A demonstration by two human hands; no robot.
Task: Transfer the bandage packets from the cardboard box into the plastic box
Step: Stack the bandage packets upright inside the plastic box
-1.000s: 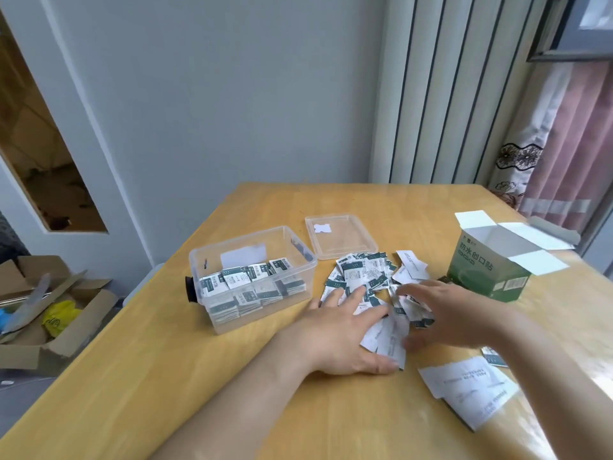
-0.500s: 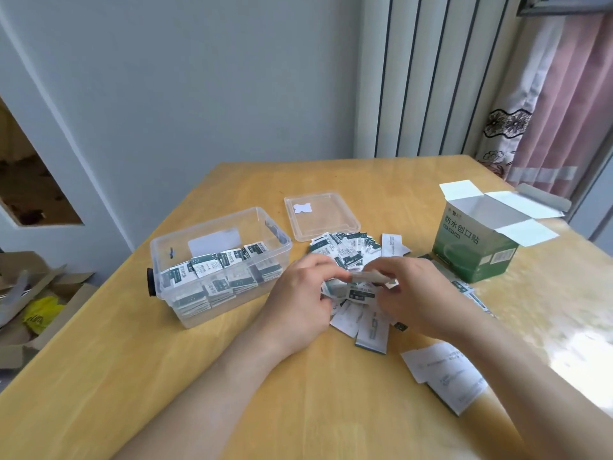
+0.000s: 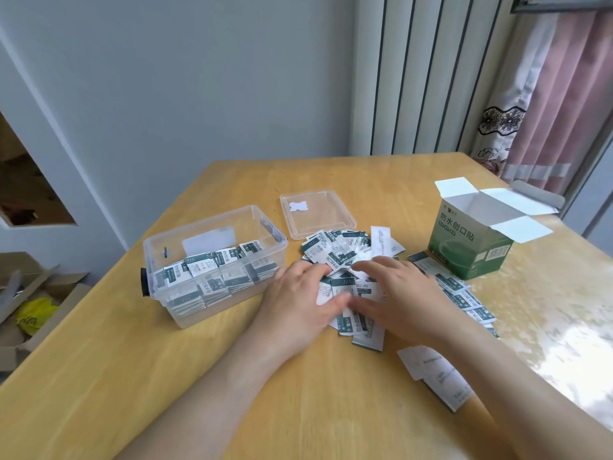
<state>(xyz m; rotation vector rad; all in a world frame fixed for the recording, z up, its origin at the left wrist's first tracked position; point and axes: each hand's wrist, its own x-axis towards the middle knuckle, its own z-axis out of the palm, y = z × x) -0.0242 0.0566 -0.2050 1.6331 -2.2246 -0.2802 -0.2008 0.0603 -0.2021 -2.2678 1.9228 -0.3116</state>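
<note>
A loose pile of green-and-white bandage packets (image 3: 341, 252) lies on the wooden table (image 3: 298, 376) between the two boxes. My left hand (image 3: 298, 300) and my right hand (image 3: 401, 297) lie side by side on the near part of the pile, fingers spread and flat on the packets. The clear plastic box (image 3: 212, 257) stands at the left, holding several rows of packets. At the right stands the green cardboard box (image 3: 471, 247) with its top flaps open; its inside is hidden from here.
The clear lid (image 3: 316, 214) lies flat behind the pile. A folded white leaflet (image 3: 434, 373) lies near my right forearm. On the floor at the left sits an open brown carton (image 3: 36, 303). A curtain (image 3: 557, 94) hangs at the right.
Both hands have come down from pinching a packet above the pile and now lie spread flat on it. The camera has shifted slightly.
</note>
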